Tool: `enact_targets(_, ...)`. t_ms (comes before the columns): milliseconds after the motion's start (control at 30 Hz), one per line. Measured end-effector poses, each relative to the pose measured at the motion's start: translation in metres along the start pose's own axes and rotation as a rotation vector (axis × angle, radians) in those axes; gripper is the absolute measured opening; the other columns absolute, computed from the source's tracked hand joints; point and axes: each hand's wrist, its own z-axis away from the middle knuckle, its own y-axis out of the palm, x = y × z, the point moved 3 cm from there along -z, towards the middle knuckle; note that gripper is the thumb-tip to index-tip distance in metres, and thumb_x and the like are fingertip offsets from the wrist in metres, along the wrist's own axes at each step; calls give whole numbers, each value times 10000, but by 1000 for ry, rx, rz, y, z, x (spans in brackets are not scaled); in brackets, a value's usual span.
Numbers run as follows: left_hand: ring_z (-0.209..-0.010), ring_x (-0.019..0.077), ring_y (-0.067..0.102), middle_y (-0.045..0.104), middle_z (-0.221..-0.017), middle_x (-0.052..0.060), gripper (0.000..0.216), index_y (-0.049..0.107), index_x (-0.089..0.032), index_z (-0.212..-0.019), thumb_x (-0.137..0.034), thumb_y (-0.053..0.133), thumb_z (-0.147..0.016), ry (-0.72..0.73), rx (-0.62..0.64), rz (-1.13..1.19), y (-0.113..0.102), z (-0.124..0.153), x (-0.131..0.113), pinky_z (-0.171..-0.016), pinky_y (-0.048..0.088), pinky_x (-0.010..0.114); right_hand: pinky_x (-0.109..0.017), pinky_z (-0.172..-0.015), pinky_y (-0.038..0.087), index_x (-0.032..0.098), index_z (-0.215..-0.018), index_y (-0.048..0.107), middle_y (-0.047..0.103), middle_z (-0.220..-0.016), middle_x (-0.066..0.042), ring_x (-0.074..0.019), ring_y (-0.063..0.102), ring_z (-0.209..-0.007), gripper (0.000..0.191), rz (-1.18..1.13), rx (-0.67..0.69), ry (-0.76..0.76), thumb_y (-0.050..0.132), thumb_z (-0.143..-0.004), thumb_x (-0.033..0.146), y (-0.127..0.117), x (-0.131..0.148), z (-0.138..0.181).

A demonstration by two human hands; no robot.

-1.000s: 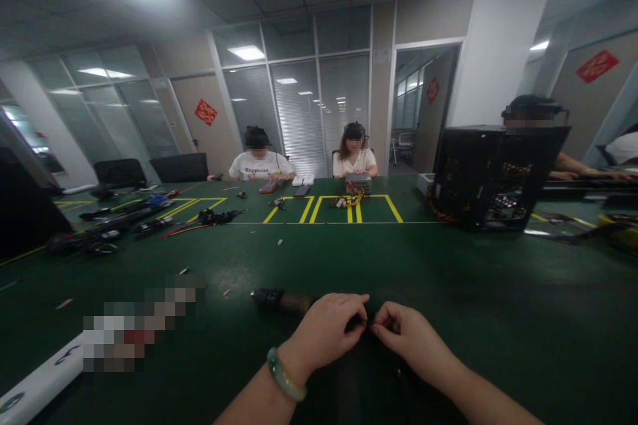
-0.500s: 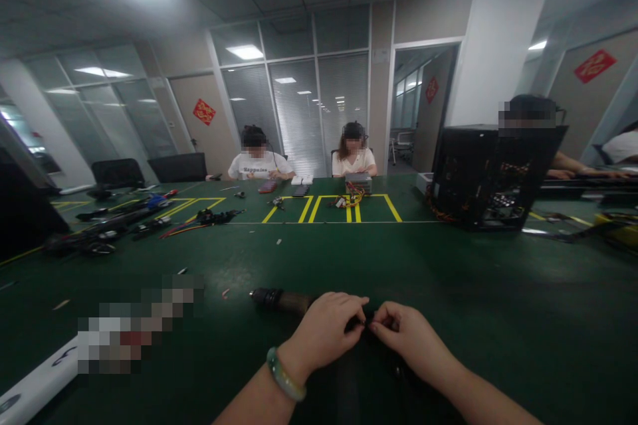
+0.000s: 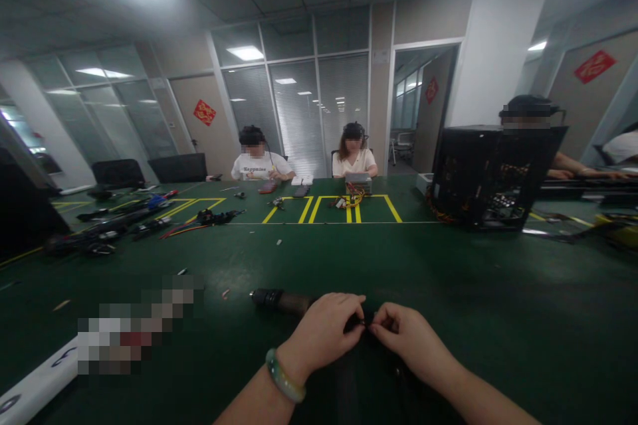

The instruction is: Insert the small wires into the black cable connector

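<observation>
Close together over the near part of the table, my left hand (image 3: 335,324) and my right hand (image 3: 409,339) both have their fingers pinched. Something small and dark lies between the fingertips, too small and dim to name. A green bangle (image 3: 284,375) circles my left wrist. Just beyond the left hand lies a drill-like tool (image 3: 294,303) with a black chuck pointing left; the hand hides its rear part. Below the right hand a dark shape is hard to make out against the table.
The green table (image 3: 309,259) carries yellow tape lines. Dark cables and parts (image 3: 119,216) lie at left, near a white object (image 3: 44,372), partly pixelated. An open black computer case (image 3: 478,179) stands right. Two people (image 3: 262,165) sit opposite; another sits behind the case.
Both hands stay in nearly the same place, with only slight shifts at the fingertips. The person opposite on the left has raised a hand a little.
</observation>
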Motion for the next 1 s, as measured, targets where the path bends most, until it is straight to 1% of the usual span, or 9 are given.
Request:
enact_targets(200,-1068,202,567,618,-1194,1,138,584,-216,-907,-137,636,-807,17,-2,12,1,-2,-1,-963,415,367,-196,-581,401,191,-824,664,674,-774,7,-136,598,-689,113,-47,22,14,603,-846,283,0,0,0)
enact_targets(333,-1062,204,571,618,-1187,15,135,583,-212,-935,-162,634,-821,11,2,9,0,-2,-1,-953,423,362,-203,-573,386,193,-797,645,668,-750,11,-141,599,-684,91,8,-10,-8,606,-836,266,1,-2,0)
enact_targets(467,-1089,198,556,603,-1216,1,195,572,-222,-965,-178,667,-801,-4,5,5,-1,-1,0,-966,421,355,-213,-564,376,195,-794,643,671,-735,8,-146,605,-667,97,47,-14,4,601,-838,270,0,0,1)
enact_targets(567,-1100,192,551,601,-1218,-7,180,573,-223,-952,-162,656,-804,-3,8,3,-1,-1,-1,-974,413,348,-213,-574,387,193,-807,659,681,-757,0,-153,617,-694,115,25,-3,23,601,-843,286,-1,3,2)
enact_targets(700,-1066,198,566,616,-1191,-1,142,580,-216,-917,-148,636,-806,6,11,5,1,-2,-2,-969,411,358,-211,-581,394,192,-827,680,688,-774,-2,-152,617,-701,134,-6,6,33,600,-848,296,-1,4,2)
enact_targets(833,-1045,199,574,626,-1172,-8,161,575,-213,-909,-122,630,-788,17,2,9,0,-2,-3,-964,413,364,-211,-582,389,184,-798,680,684,-749,3,-149,609,-691,136,-23,-6,13,611,-842,292,-1,2,1)
enact_targets(1000,-1065,205,565,609,-1204,8,193,571,-212,-931,-119,631,-773,15,-5,16,0,-1,-2,-967,418,369,-205,-591,402,181,-816,683,692,-776,3,-148,612,-704,134,-74,28,20,622,-839,299,0,1,1)
